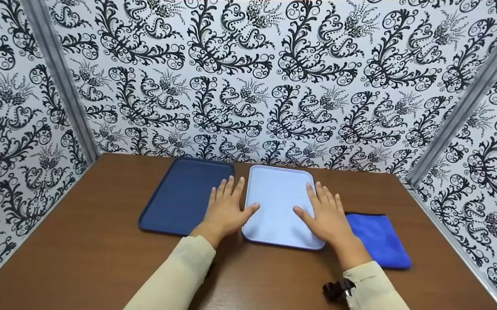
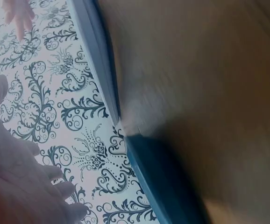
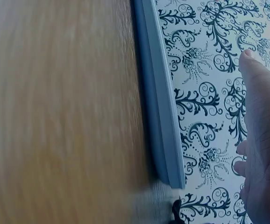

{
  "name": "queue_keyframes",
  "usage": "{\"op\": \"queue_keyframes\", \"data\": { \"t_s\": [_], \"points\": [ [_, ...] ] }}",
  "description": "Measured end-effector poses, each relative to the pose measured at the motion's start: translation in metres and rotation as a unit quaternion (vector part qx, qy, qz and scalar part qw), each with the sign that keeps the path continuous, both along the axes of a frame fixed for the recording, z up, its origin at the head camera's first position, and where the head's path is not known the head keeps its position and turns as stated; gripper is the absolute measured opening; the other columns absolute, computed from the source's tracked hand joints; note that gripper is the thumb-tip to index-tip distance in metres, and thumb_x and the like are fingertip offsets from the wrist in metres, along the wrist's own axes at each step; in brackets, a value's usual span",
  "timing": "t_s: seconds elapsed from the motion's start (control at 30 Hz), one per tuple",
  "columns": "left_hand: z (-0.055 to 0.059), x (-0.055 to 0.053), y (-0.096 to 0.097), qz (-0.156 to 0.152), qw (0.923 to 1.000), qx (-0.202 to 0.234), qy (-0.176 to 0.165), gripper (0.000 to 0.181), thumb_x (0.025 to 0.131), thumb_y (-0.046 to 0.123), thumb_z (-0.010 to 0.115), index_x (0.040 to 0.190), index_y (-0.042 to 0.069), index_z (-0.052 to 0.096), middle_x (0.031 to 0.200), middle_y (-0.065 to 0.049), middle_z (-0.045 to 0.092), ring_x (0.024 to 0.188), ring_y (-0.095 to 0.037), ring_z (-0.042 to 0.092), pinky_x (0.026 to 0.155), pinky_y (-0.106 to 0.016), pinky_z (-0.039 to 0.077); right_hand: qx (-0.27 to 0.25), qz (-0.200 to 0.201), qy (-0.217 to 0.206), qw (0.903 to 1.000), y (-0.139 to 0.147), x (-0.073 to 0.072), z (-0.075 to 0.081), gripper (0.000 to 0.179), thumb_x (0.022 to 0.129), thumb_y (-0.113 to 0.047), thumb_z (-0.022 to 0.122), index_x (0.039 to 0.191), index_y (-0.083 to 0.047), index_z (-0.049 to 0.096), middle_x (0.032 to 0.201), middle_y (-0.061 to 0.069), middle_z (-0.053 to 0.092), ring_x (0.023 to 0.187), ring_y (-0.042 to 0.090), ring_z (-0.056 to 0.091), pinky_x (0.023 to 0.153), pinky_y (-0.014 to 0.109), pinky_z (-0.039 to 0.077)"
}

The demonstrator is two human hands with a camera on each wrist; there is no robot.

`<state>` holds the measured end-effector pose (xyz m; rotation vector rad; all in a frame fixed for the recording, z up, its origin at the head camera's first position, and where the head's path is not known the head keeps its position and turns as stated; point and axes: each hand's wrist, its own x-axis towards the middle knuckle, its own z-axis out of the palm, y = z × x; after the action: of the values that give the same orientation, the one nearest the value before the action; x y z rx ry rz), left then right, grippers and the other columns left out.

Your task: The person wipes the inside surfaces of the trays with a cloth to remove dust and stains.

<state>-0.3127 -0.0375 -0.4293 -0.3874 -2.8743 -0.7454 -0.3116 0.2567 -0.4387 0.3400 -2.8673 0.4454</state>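
Note:
A light blue rectangular tray (image 1: 277, 206) lies flat on the table between my two hands. My left hand (image 1: 226, 211) hovers with spread, straight fingers over the gap between it and a dark blue tray (image 1: 183, 193), its thumb reaching over the light tray's left edge. On the other side, my right hand (image 1: 328, 215) is likewise spread, thumb and index finger overlapping the light tray's right edge. The right wrist view shows that hand (image 3: 266, 144) raised above the tray's rim (image 3: 160, 102). Both hands hold nothing.
A folded blue cloth (image 1: 379, 241) with a dark edge lies right of the light tray, partly behind my right forearm. The brown wooden table (image 1: 80, 254) is bounded by patterned wall panels (image 1: 239, 86) at the back and both sides, with grey posts (image 1: 61, 82) in the corners.

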Motion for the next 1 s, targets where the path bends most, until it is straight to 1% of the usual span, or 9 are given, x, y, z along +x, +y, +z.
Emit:
{"op": "queue_keyframes", "data": {
  "t_s": [0.2,0.3,0.53,0.7,0.9,1.0],
  "points": [
    [0.003,0.001,0.005,-0.018,0.9989,0.036,-0.022,0.089,0.098,0.067,0.049,0.167,0.017,0.021,0.173,-0.016,0.015,0.161,-0.038,0.011,0.131,-0.057,0.008,-0.018,-0.014,-0.009,0.9997,0.013,0.001,0.003,0.090,0.102,-0.067,0.044,0.166,-0.012,0.015,0.172,0.022,0.012,0.159,0.045,0.011,0.128,0.065,0.000],
    [0.004,0.000,0.009,-0.025,0.9977,0.057,-0.029,0.090,0.098,0.067,0.049,0.166,0.016,0.022,0.173,-0.016,0.015,0.161,-0.039,0.012,0.131,-0.058,0.011,-0.023,-0.021,-0.012,0.9994,0.021,0.001,0.004,0.090,0.103,-0.067,0.043,0.166,-0.010,0.014,0.172,0.023,0.011,0.159,0.046,0.010,0.128,0.066,-0.001],
    [-0.002,0.002,0.017,-0.030,0.9928,0.104,-0.052,0.088,0.099,0.067,0.049,0.167,0.018,0.021,0.173,-0.017,0.017,0.159,-0.043,0.017,0.126,-0.065,0.021,-0.029,-0.028,-0.015,0.9991,0.038,0.004,0.003,0.088,0.104,-0.065,0.041,0.167,-0.010,0.012,0.172,0.025,0.010,0.159,0.047,0.010,0.127,0.068,0.000],
    [-0.004,0.000,0.020,-0.031,0.9884,0.130,-0.073,0.088,0.099,0.067,0.049,0.167,0.018,0.021,0.172,-0.020,0.019,0.158,-0.043,0.020,0.124,-0.065,0.026,-0.046,-0.034,-0.016,0.9982,0.050,0.006,0.004,0.085,0.106,-0.061,0.040,0.167,-0.009,0.012,0.171,0.029,0.010,0.157,0.051,0.010,0.126,0.069,0.001],
    [-0.009,-0.005,0.024,-0.038,0.9790,0.170,-0.107,0.087,0.101,0.064,0.047,0.166,0.012,0.021,0.170,-0.024,0.020,0.156,-0.049,0.019,0.125,-0.066,0.022,-0.065,-0.049,-0.030,0.9962,0.065,0.008,0.006,0.086,0.106,-0.061,0.039,0.167,-0.010,0.007,0.170,0.030,0.006,0.156,0.054,0.008,0.125,0.070,0.000],
    [-0.011,-0.004,0.026,-0.034,0.9755,0.179,-0.123,0.086,0.102,0.063,0.046,0.166,0.011,0.021,0.170,-0.025,0.020,0.156,-0.050,0.019,0.125,-0.067,0.021,-0.073,-0.056,-0.037,0.9951,0.070,0.008,0.008,0.087,0.106,-0.061,0.039,0.167,-0.009,0.005,0.170,0.031,0.005,0.155,0.056,0.007,0.124,0.071,0.000]
  ]
}}
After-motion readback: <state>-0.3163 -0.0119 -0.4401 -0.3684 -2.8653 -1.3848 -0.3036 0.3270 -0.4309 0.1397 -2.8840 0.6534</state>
